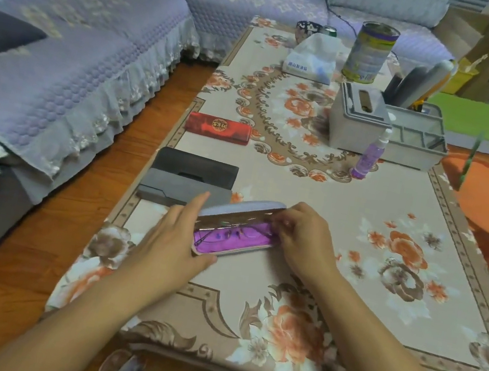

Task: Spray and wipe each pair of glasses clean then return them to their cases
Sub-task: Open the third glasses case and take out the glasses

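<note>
Case: the open case (pixel 236 235) lies on the floral surface (pixel 357 236) right between both hands, lid up, purple lining showing.
Glasses: thin-framed glasses (pixel 229 231) lie inside on the lining, folded as far as I can tell.
Long axis: case and glasses run left to right, tilted a touch, right end farther away.
Left hand: the left hand (pixel 176 235) lies against the case's left end, fingers straight and together, thumb under the near corner (steadying, not clamping).
Right hand: the right hand (pixel 301 243) is at the right end, fingers curled in at the rim; whether they pinch the glasses, the lining or the case edge, I cannot tell.
Which is nearer: the right fingertips are closer to the frame, so I'd judge that hand makes the lift.
Spray: the purple bottle (pixel 369 156) stands well beyond, toward the right.
Other cases: red case (pixel 217 128) shut, black case (pixel 188 182) open, both farther left.
</note>
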